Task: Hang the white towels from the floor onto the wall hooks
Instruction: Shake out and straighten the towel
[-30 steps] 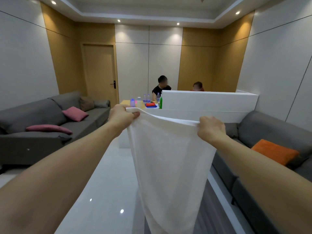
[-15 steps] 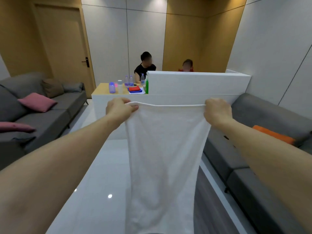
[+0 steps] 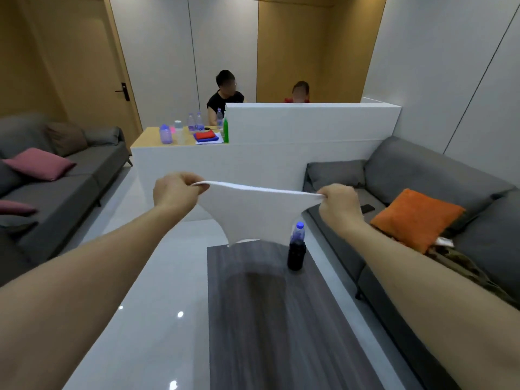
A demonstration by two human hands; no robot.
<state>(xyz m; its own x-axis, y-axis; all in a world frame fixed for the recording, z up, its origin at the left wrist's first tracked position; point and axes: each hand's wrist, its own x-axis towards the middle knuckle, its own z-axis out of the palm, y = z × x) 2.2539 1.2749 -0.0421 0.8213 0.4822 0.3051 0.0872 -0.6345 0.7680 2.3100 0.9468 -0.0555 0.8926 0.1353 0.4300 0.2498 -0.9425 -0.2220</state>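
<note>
Hands (image 3: 174,191) (image 3: 339,204) grip towel (image 3: 253,212) taut | dark table (image 3: 281,319) below, bottle (image 3: 296,250) | grey sofas (image 3: 422,175)

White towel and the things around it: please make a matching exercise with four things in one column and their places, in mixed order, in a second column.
1. white cloth towel
2. orange square cushion
3. blue-capped dark plastic bottle
4. pink square cushion

a. on the dark wood-grain table
b. on the grey sofa at the right
c. stretched between both hands
d. on the grey sofa at the left

Pairs: 1-c, 2-b, 3-a, 4-d
</note>
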